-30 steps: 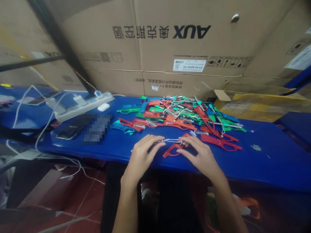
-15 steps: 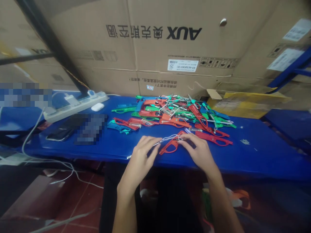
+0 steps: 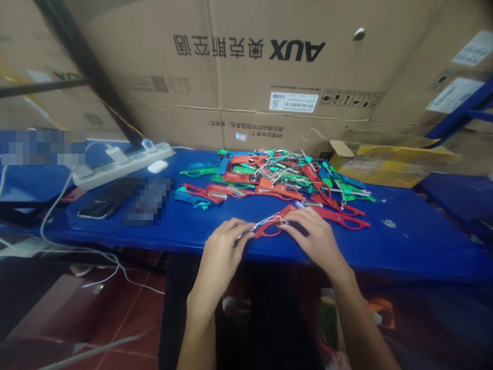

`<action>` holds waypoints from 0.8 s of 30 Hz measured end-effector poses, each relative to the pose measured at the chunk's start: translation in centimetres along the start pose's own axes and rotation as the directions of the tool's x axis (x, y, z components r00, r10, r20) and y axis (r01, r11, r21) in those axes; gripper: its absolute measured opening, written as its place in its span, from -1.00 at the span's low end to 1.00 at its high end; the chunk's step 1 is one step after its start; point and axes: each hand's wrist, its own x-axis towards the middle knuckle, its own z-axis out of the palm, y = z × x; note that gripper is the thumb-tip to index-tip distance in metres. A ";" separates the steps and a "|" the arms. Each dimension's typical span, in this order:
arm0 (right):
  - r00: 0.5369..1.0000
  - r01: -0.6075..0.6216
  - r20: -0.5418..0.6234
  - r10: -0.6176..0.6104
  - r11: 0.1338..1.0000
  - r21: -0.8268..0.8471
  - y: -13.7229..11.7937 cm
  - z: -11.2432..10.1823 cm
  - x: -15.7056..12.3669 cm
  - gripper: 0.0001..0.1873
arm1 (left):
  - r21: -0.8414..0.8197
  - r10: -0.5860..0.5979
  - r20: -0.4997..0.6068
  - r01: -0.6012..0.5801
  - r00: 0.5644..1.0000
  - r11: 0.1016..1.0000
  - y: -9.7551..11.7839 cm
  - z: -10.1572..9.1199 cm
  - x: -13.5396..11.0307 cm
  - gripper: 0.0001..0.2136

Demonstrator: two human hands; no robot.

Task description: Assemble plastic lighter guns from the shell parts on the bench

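Observation:
My left hand is closed in a pinch on a thin metal rod, most of it hidden by the fingers. A white wire runs from the rod across to my right hand, whose thumb and fingertips close on a small dark piece at the wire's end. Between and just beyond both hands lies a red plastic lighter shell half with a trigger loop. Behind it spreads a pile of red, green and blue lighter shells with metal rods and white wires among them.
A power strip, a white earphone case and a dark phone are on the left of the blue table. An open carton stands at the back right, before a large cardboard box.
The rod in my left hand has shifted and its far end no longer sticks out past the hand. Both hands sit a little closer together, and the view has moved slightly.

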 end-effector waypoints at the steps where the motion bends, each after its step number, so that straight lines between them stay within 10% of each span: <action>1: 0.999 0.034 0.005 -0.034 0.999 -0.008 0.1 -0.1 0.0 -0.93 | -0.007 -0.001 0.006 0.001 1.000 1.000 0.0 -0.2 0.3 -0.83; 14: 1.000 0.024 0.022 -0.017 0.922 -0.386 -1.5 1.7 0.6 -0.89 | -0.049 0.116 0.038 -0.114 0.993 0.992 -1.5 -2.3 4.7 -0.85; 24: 0.998 -0.058 -0.024 0.057 0.998 -0.019 -0.6 1.9 0.5 -0.91 | 0.087 0.130 0.036 -0.133 0.991 0.987 -3.0 -0.6 5.1 -0.84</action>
